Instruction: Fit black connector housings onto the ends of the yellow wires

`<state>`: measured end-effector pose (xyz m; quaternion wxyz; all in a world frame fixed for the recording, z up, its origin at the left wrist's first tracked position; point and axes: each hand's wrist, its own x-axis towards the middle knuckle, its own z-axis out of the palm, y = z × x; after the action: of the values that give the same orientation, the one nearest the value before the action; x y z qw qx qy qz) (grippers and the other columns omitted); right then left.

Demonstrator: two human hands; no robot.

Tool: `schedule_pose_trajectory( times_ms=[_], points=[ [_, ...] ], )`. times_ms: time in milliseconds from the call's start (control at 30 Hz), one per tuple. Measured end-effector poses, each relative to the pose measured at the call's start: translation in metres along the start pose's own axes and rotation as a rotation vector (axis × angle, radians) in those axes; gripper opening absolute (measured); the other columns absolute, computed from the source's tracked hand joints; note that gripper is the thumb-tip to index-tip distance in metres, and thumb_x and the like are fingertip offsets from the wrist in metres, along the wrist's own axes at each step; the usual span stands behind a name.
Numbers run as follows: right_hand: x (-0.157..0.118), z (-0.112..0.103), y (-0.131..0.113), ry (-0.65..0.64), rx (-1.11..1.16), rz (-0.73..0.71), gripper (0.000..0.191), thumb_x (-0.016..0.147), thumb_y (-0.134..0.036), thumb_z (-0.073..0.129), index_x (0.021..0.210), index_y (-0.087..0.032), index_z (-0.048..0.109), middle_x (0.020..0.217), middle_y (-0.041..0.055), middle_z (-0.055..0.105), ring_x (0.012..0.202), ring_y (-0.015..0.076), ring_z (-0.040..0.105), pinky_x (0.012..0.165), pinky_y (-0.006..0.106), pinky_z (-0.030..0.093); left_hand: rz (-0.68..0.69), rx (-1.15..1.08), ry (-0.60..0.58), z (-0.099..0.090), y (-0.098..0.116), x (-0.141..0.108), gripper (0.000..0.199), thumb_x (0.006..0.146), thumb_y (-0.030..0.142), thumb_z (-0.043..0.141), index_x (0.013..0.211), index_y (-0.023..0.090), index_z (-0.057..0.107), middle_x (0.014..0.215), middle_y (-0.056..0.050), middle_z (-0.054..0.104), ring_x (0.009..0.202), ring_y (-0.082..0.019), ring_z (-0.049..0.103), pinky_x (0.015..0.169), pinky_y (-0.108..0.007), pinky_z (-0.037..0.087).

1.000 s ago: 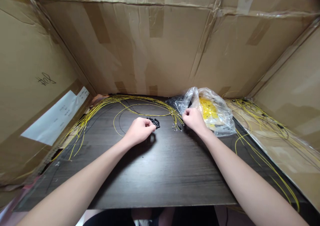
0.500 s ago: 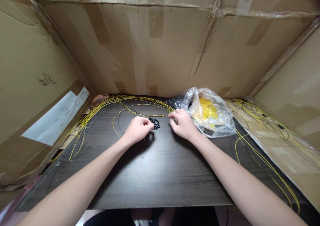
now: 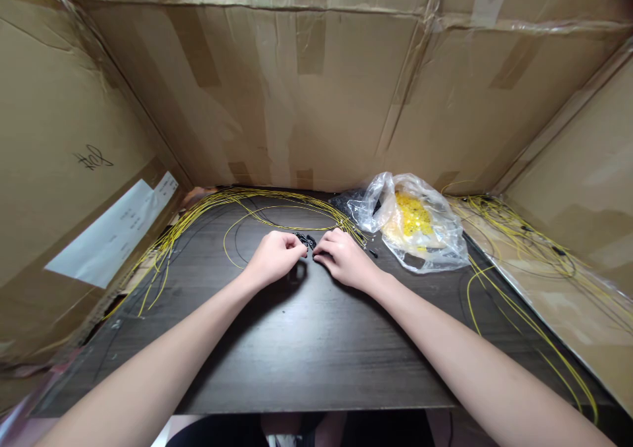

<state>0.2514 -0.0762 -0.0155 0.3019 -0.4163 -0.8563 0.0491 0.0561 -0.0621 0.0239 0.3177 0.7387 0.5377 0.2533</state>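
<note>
Leftward and closer to the other hand: that is how the right hand [image 3: 346, 259] has moved since a second ago, when I saw it beside the clear plastic bag [image 3: 445, 239]. On my feed the left hand [image 3: 277, 256] has hardly shifted. Its grip is a pinch, thumb against forefinger, but I cannot tell whether anything sits inside it. The right grip is loosely curled, fingertips down near the table [image 3: 316, 348]; whether they hold anything, I cannot tell either. Between the hands lies a small heap of black pieces [image 3: 309, 240], partly hidden by fingers.

My worry is crowding. With both sets of fingertips so close, I judge that a nudge could scatter the heap, and pieces this dark would be easy to lose against the dark wood grain. One loose black piece [image 3: 373, 254] already lies apart. A wrist lifted carelessly could also snag the ends of the yellow cables [image 3: 277, 192], which arc along the back and finish just beyond the right hand.

Glare whitens the table's middle. Taped cardboard walls [image 3: 297, 124] enclose it on three sides, with a paper sheet [image 3: 111, 229] on the left one; more yellow cables [image 3: 539, 236] tangle at far right.
</note>
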Motion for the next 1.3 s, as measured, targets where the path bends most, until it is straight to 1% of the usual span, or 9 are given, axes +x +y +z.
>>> schedule_pose_trajectory(
  times_ms=[100,200,367,600,767,900,1133,1300],
  points=[
    [0.0,-0.002,0.001,0.031,0.069,0.013,0.011,0.091,-0.019,0.059,0.096,-0.018,0.069,0.091,0.0072,0.068,0.09,0.0208,0.055,0.083,0.035,0.043,0.02,-0.004,-0.022,0.0,0.0,0.0,0.022,0.073,0.03,0.054,0.066,0.015,0.068,0.056,0.0,0.059,0.053,-0.013,0.049,0.051,-0.023,0.034],
    [0.0,-0.004,0.0,0.074,0.134,0.016,0.012,0.091,-0.015,0.058,0.095,-0.017,0.069,0.091,0.0069,0.07,0.087,0.0198,0.058,0.082,0.034,0.045,0.058,-0.011,-0.059,0.002,-0.002,0.0,0.022,0.074,0.031,0.055,0.066,0.014,0.067,0.057,0.0,0.058,0.053,-0.013,0.049,0.051,-0.023,0.033],
    [0.002,-0.004,-0.002,0.104,0.2,0.034,0.013,0.09,-0.014,0.059,0.093,-0.017,0.071,0.088,0.0064,0.071,0.08,0.0174,0.062,0.076,0.03,0.047,0.097,-0.017,-0.093,0.003,-0.002,-0.002,0.022,0.075,0.03,0.055,0.067,0.014,0.067,0.058,0.0,0.057,0.053,-0.012,0.047,0.05,-0.022,0.032],
    [0.001,-0.004,-0.006,0.099,0.229,0.015,0.013,0.089,-0.014,0.061,0.094,-0.017,0.073,0.085,0.0057,0.07,0.076,0.0149,0.062,0.071,0.026,0.046,0.106,0.043,-0.088,0.003,0.003,-0.004,0.021,0.076,0.029,0.054,0.068,0.014,0.068,0.056,0.001,0.057,0.053,-0.011,0.047,0.05,-0.021,0.032],
    [0.001,-0.005,-0.008,0.09,0.237,0.016,0.012,0.088,-0.014,0.062,0.093,-0.017,0.072,0.084,0.005,0.07,0.075,0.0149,0.062,0.071,0.026,0.046,0.17,0.165,-0.051,0.004,0.002,-0.004,0.023,0.078,0.029,0.053,0.068,0.015,0.068,0.059,0.0,0.062,0.057,-0.013,0.053,0.054,-0.022,0.034],
    [0.001,-0.005,-0.008,0.098,0.256,0.025,0.011,0.087,-0.015,0.063,0.091,-0.017,0.073,0.085,0.0051,0.071,0.077,0.0153,0.063,0.072,0.026,0.047,0.21,0.234,-0.024,0.004,0.003,-0.006,0.023,0.079,0.028,0.051,0.069,0.015,0.069,0.061,-0.001,0.063,0.057,-0.013,0.054,0.056,-0.023,0.034],
    [0.002,-0.006,-0.011,0.117,0.327,0.111,0.01,0.085,-0.015,0.064,0.088,-0.018,0.074,0.085,0.0047,0.073,0.075,0.0157,0.065,0.072,0.027,0.049,0.215,0.224,-0.039,0.004,0.003,-0.006,0.022,0.079,0.027,0.052,0.067,0.015,0.068,0.058,0.0,0.062,0.056,-0.013,0.052,0.054,-0.023,0.032],
    [0.001,-0.003,-0.011,0.086,0.491,0.235,0.013,0.081,-0.017,0.066,0.092,-0.016,0.074,0.087,0.0057,0.073,0.075,0.0154,0.067,0.07,0.026,0.053,0.173,0.179,-0.04,0.003,0.005,-0.006,0.022,0.077,0.028,0.054,0.065,0.015,0.067,0.056,0.0,0.06,0.055,-0.012,0.051,0.052,-0.022,0.032]
  ],
)
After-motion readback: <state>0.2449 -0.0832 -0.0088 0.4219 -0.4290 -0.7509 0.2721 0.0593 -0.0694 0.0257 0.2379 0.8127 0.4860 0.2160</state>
